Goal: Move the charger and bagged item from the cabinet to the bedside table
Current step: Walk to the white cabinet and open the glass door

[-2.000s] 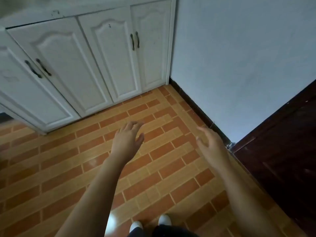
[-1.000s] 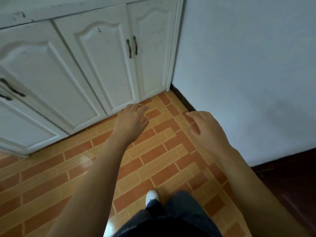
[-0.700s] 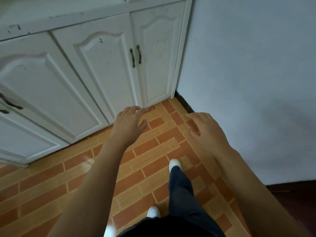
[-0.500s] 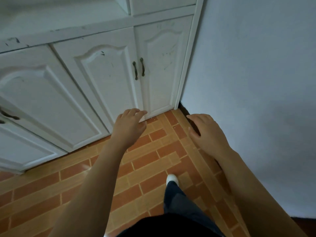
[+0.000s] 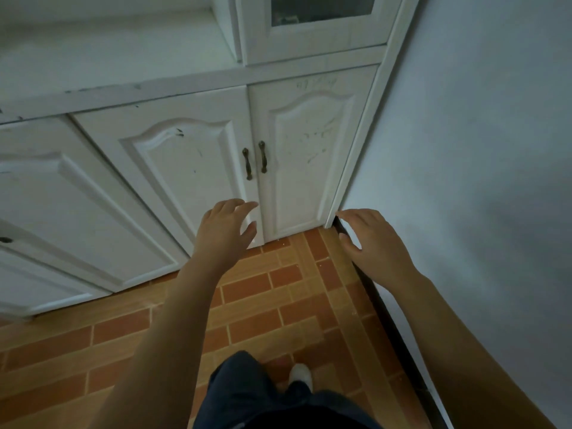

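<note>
A white cabinet fills the upper left, its lower doors closed, with two dark handles side by side at the middle. Above the counter ledge sits an upper unit with a glass-paned door; something dim shows behind the glass. My left hand hovers empty with fingers spread, just below the handles and in front of the doors. My right hand is empty too, fingers apart, beside the cabinet's right corner near the wall. No charger or bagged item can be made out.
A plain pale wall runs down the right side with a dark skirting at its foot. The floor is orange and brown brick-pattern tile. My dark trouser leg and a white shoe show at the bottom.
I have walked closer to the cabinet and the view has tilted up, bringing the ledge and the glass door into sight. Both hands stayed raised and empty; the dark wooden furniture at right has left view.
</note>
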The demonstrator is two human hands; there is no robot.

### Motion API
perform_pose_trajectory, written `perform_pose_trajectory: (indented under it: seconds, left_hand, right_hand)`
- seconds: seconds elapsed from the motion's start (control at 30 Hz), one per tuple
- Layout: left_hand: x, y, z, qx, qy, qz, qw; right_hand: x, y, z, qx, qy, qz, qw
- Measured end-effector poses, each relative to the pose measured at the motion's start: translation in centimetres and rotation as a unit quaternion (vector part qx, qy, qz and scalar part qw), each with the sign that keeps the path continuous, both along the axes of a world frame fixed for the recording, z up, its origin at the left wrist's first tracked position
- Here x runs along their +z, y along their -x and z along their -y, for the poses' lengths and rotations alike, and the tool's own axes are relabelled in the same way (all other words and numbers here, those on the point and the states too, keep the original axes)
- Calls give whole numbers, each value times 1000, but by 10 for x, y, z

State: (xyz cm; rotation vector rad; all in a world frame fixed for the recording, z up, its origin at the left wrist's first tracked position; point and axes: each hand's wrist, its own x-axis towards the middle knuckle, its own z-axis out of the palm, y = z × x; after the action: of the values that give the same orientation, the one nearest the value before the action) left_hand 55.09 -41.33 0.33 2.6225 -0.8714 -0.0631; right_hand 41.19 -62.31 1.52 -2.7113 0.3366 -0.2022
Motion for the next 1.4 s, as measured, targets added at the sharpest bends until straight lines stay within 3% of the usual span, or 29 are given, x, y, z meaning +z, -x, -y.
perform_pose_trajectory:
  seconds: [0.3, 0.57, 0.87, 1.17, 1.4]
  left_hand:
    - [-6, -105, 16, -14, -4, 22, 1000]
    - [5, -212, 36, -127, -14, 28, 991]
    - [8, -257, 47, -227, 19, 55, 972]
    - [26, -270, 37, -220, 68, 135, 964]
    - [66, -294, 40, -164, 122, 186, 961]
  right_hand:
    - [-10, -99, 5, -10, -9, -6, 1000]
    - [-4, -196, -6, -85, -12, 14, 996]
    - [-1, -243, -15, -122, 15, 42, 992]
    - [18, -265, -16, -107, 50, 67, 991]
    - [59, -280, -2, -86, 93, 154, 980]
